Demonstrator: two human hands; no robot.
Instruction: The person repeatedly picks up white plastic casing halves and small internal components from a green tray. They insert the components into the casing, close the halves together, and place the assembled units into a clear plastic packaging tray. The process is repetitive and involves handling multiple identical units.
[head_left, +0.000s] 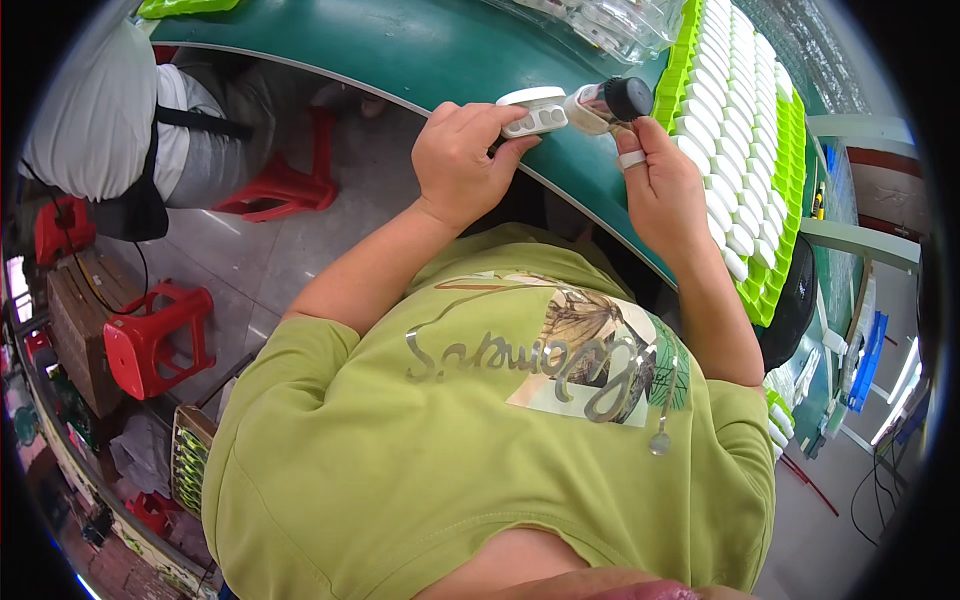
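Note:
Over the near edge of the green table, my left hand (465, 160) pinches a small white plastic case (536, 111) between thumb and fingers. The case has a rounded top and small round recesses along its side. My right hand (662, 170), with a white band round one finger, grips a short cylindrical piece with a ribbed black cap (627, 98). Its other end is pale and partly clear, and lies close beside the white case. Whether the two touch, I cannot tell. Part of the cylinder is hidden by my right fingers.
To the right, a bright green tray (760, 290) holds rows of white oval pieces. A clear plastic container (640, 25) with small parts stands at the back of the table (400, 62). Another person (80, 110) sits at left, near red stools (160, 340).

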